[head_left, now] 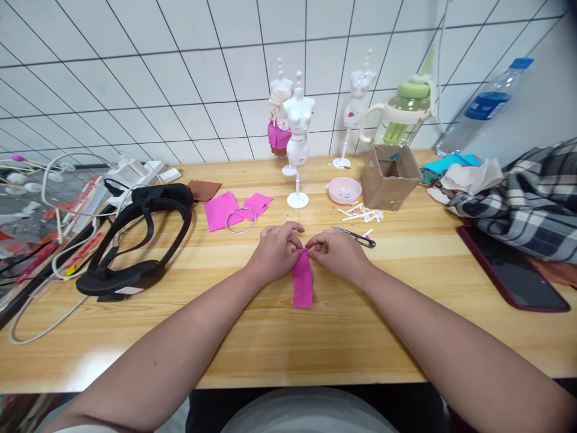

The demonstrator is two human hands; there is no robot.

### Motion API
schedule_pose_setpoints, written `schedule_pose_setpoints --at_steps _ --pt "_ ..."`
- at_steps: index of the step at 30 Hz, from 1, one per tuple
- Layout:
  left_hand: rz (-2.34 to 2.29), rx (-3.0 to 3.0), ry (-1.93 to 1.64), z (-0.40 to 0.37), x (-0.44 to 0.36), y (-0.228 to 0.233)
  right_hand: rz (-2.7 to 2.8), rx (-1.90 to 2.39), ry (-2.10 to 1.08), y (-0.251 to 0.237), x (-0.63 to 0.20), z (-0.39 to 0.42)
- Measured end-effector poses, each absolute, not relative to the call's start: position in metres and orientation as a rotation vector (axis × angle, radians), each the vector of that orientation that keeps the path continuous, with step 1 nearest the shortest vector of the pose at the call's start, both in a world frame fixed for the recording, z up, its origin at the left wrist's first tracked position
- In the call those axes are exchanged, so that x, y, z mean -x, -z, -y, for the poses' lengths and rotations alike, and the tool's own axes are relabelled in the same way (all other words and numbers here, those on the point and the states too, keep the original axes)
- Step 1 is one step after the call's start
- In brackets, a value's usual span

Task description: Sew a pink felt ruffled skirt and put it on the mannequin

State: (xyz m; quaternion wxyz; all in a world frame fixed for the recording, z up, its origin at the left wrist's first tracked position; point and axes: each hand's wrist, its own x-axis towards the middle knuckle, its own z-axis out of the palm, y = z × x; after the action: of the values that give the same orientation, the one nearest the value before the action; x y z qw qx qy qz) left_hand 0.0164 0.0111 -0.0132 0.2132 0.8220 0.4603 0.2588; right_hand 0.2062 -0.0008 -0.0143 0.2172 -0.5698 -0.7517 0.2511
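**A:** What are the hands doing?

**B:** Both meet at the middle of the wooden table (270,337). The left hand (274,251) and the right hand (339,252) each pinch the top edge of a pink fabric strip (302,281), fingertips curled in tight, thumbs and forefingers nearly touching each other across the cloth.

**A:** So neither hand is open?

**B:** No. Both are closed in a fine pinch on the strip's upper end, the other fingers folded loosely behind.

**A:** Where does the strip lie?

**B:** It runs from the fingertips toward the person, flat on the wood between the two forearms.

**A:** What sits close by?

**B:** Small snips (357,237) lie just beyond the right hand, apart from it. Farther back are white paper scraps (363,213), a pink bowl (344,190) and an open cardboard box (390,175). Beyond the left hand lie more pink fabric pieces (220,210) with a metal ring (240,220) resting partly on them, and a brown piece (204,190) behind.

**A:** And the figures?

**B:** A white mannequin stand (298,139) is upright behind the hands; another with a pink skirt (279,120) and a third (356,102) stand near the tiled wall. A black headset (135,240) rests at left, a dark phone (511,269) and plaid cloth (527,198) at right.
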Motion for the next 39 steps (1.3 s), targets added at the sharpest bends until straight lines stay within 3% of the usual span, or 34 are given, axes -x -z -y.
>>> schedule_pose_setpoints --at_steps 14,39 --pt "-1.265 -2.525 -0.558 -0.004 -0.015 0.007 2.275 1.449 -0.51 0.011 -0.205 0.006" --pt "-1.206 -2.293 -0.609 -0.009 -0.003 0.007 2.538 1.377 -0.181 0.008 -0.197 0.026"
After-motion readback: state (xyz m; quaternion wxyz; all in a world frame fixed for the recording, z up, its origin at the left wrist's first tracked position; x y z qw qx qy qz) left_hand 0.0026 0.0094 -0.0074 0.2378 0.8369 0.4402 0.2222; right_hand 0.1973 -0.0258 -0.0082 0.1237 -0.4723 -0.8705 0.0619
